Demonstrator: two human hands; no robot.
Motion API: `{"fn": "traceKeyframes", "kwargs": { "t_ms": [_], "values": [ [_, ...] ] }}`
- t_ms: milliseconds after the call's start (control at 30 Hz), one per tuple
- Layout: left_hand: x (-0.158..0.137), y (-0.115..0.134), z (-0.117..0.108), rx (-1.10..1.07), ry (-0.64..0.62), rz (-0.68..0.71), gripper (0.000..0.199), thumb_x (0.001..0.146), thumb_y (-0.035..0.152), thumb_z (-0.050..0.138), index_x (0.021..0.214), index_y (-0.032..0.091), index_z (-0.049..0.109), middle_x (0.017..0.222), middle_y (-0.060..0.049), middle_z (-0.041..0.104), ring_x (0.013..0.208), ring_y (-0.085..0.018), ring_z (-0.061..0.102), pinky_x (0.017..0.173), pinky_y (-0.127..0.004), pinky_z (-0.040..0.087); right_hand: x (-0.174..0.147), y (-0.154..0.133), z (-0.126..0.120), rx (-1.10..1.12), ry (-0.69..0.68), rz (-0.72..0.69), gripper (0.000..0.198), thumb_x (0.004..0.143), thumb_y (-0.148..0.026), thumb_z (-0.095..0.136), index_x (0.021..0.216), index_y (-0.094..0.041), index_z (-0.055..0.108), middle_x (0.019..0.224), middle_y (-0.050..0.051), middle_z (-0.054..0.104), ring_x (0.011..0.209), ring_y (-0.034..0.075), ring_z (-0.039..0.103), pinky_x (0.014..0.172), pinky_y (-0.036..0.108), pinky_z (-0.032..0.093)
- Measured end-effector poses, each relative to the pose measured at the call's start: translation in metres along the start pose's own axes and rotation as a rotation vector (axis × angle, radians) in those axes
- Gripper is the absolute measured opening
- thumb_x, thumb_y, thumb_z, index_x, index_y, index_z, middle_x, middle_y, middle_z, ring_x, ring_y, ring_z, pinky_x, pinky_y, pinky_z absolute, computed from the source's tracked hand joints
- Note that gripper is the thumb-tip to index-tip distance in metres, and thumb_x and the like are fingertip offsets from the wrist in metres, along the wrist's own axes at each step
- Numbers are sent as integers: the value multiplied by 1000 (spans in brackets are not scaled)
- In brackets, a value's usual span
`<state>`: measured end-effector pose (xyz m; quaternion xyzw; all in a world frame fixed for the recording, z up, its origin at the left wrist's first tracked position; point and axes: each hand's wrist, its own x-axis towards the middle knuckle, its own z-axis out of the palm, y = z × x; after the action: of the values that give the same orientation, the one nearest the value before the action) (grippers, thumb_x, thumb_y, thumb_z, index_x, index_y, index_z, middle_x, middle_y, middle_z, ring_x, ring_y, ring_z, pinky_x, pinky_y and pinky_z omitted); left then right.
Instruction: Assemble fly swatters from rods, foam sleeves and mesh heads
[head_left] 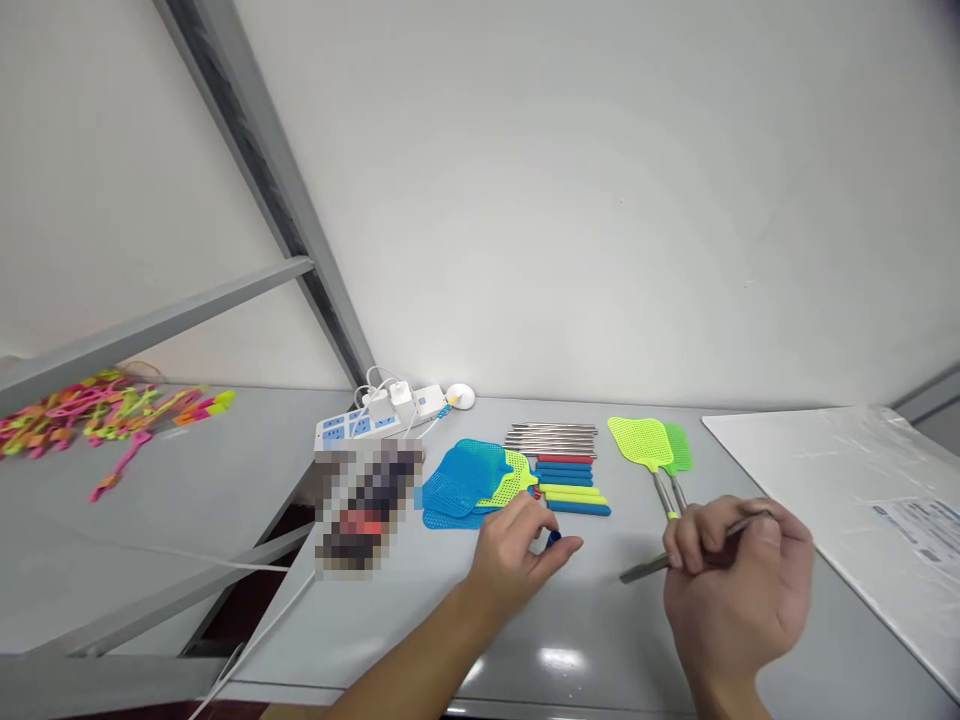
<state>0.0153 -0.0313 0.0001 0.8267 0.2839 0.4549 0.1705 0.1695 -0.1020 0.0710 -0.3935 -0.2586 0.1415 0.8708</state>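
My left hand point(517, 555) is low over the table with fingers curled, a small blue cap point(553, 538) between its thumb and fingers. My right hand point(739, 590) is closed around a thin metal rod point(645, 569), whose end sticks out to the left. Blue fly swatter heads point(461, 480) lie just beyond my left hand, with a yellow-green head point(519, 478) among them. Blue and yellow handle tubes point(574, 493) and one red tube point(566, 459) are in a row beside them. Behind these is a bundle of metal rods point(551, 437).
Two fly swatters with metal shafts, one yellow point(641, 440) and one green point(680, 447), lie beyond my right hand. A power strip point(356, 427) is at the back left. A white wrapped panel point(847, 480) lies right. Colourful pieces point(97, 415) cover part of the left table.
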Motion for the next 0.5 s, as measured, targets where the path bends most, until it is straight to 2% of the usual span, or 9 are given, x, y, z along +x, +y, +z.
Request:
{"fn": "traceKeyframes", "kwargs": {
  "t_ms": [100, 267, 500],
  "values": [
    [0, 0, 1, -51, 17, 40, 41, 90, 56, 57, 73, 19, 54, 63, 1, 50, 58, -12, 45, 53, -24, 36, -5, -2, 9, 65, -73, 87, 6, 96, -27, 49, 94, -25, 53, 57, -8, 40, 42, 8, 33, 40, 20, 29],
    [1, 2, 5, -115, -42, 53, 41, 86, 56, 62, 74, 19, 52, 60, 5, 45, 54, -9, 40, 49, -23, 31, -5, -7, 32, 121, -155, 54, 15, 98, -28, 46, 85, -23, 54, 58, -8, 37, 42, 7, 31, 41, 20, 28],
    [0, 2, 5, -129, -139, 36, 37, 91, 52, 59, 75, 19, 53, 59, 6, 47, 51, -8, 40, 48, -23, 27, -3, -11, 58, 126, -245, 60, 19, 99, -30, 45, 83, -24, 53, 59, -7, 36, 42, 7, 30, 39, 19, 27]
  ]
}}
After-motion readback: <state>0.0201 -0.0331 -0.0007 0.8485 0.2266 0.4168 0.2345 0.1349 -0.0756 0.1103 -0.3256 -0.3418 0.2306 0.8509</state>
